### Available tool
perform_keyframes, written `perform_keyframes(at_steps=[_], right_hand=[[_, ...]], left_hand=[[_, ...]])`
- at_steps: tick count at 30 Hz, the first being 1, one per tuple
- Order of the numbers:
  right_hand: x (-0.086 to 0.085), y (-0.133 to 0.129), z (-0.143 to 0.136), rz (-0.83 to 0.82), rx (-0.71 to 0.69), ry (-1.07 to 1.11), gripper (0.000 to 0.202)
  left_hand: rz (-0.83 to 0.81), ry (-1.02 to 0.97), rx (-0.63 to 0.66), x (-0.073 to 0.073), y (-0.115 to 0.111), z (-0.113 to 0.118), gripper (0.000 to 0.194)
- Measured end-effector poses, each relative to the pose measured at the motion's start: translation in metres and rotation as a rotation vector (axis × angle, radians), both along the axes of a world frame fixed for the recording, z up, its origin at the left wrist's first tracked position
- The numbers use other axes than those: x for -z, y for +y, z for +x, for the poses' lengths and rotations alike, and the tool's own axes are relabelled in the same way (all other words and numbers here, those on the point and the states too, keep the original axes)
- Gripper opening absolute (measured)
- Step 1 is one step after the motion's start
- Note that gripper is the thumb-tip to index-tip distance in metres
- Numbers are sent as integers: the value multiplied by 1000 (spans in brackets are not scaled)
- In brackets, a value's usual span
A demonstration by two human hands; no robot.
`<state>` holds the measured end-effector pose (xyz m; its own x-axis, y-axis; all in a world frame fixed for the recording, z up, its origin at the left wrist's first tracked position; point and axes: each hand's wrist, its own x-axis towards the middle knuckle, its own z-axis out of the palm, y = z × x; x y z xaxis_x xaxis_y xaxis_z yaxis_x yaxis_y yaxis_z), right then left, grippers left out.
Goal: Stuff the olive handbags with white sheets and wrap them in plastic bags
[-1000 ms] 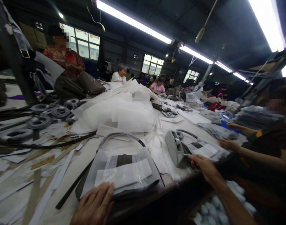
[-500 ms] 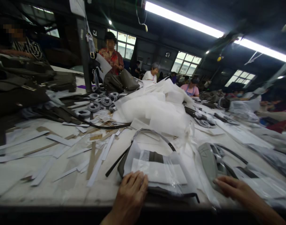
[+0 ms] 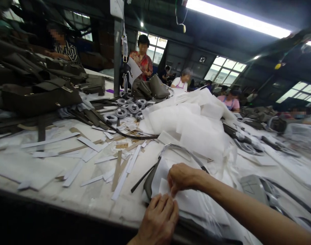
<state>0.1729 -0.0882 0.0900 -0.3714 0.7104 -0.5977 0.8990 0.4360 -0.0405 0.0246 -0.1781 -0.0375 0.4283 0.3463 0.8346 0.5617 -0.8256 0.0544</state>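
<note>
A dark olive handbag (image 3: pixel 150 182) lies at the table's front edge, its upper face covered by white wrapping sheet (image 3: pixel 196 204) and clear film. Its wrapped strap (image 3: pixel 180 149) arches behind it. My left hand (image 3: pixel 160 214) rests on the near left part of the covering, fingers stretched forward. Just above those fingertips, my right hand (image 3: pixel 183 177) reaches across from the right with its fingers curled down against the white sheet; whatever is between them is hidden. To the right lies a second, greyish bag (image 3: pixel 254 189) with a dark strap.
Paper and card strips (image 3: pixel 124 177) litter the table left of the bag. Behind it rises a heap of white sheets (image 3: pixel 191 119), with coiled straps (image 3: pixel 122 112) beside it. Dark bags (image 3: pixel 43 97) are piled at the left. Several people work further back.
My right hand has left the greyish bag and moved left onto the covered handbag, beside my left hand. The view has turned right, then shifts things: left-side items now sit further right.
</note>
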Motion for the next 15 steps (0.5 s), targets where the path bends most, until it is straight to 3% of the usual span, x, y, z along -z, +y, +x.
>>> perform_keyframes(at_steps=[4,8,12,15], right_hand=[[6,9,-6,155,-149,-164,41],[16,13,8,242,-139,-89,51],[30,6,38,388,136,132,58],[47,-2,56,312,392,395,60]], left_hand=[[77,-25,-16,4,6,4,30],[149,25,-21,5,14,7,18],[223,-34,-42,-1,20,10,10],[280,-75,-75,-4,22,13,3]])
